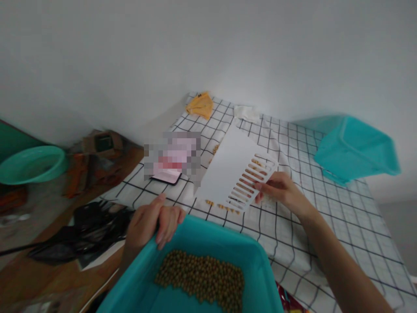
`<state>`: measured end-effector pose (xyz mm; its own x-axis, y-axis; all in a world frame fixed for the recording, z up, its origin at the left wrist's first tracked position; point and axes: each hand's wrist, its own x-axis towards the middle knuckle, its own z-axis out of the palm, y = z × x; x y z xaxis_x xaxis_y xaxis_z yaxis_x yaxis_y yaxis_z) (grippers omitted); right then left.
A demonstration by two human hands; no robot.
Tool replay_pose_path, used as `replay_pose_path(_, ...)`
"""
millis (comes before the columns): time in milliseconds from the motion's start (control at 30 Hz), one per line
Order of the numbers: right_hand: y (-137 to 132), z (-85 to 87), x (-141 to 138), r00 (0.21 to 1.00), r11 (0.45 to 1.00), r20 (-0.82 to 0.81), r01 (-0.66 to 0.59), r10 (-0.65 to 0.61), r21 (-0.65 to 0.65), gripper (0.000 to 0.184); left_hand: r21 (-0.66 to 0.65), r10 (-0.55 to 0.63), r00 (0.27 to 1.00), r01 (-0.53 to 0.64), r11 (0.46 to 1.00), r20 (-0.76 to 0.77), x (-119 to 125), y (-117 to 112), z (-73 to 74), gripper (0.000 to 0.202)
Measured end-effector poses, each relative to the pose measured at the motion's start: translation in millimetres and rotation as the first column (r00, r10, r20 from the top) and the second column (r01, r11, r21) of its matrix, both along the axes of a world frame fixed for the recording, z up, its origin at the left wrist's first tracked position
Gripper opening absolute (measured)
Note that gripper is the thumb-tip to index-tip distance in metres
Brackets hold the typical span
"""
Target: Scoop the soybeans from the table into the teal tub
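My left hand is closed over the far left rim of a teal plastic tub close in front of me; a pile of small round brownish beans lies inside it. My right hand pinches the near right corner of a white slotted board, which tilts above the checked tablecloth. Beans sit in several of the board's slots, and a few loose beans lie on the cloth below its edge.
A second teal tub lies tilted at the far right of the table. An orange cloth rests at the far edge by the wall. A phone, a black bag and a green basin are on the left.
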<state>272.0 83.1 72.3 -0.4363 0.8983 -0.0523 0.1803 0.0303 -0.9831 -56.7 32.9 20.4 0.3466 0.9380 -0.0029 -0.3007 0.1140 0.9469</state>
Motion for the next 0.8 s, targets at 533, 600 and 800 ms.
replay_pose_path(533,1.3,2.6,5.0,0.993,0.971,-0.074,-0.109,0.095,-0.212,0.022,-0.021,0.004,0.999,-0.005,1.000,-0.040,-0.8,3.3,1.4,0.074)
replay_pose_path(600,0.3,1.2,3.4,0.991,0.968,-0.087,-0.121,0.104,-0.218,0.022,-0.011,-0.010,0.999,0.009,1.000,-0.052,-1.3,4.2,2.0,0.074)
replay_pose_path(800,-2.7,-2.7,-3.0,0.984,0.953,-0.102,-0.170,0.149,-0.251,0.022,-0.014,0.169,0.986,-0.169,0.986,-0.015,12.8,-1.3,4.6,0.075)
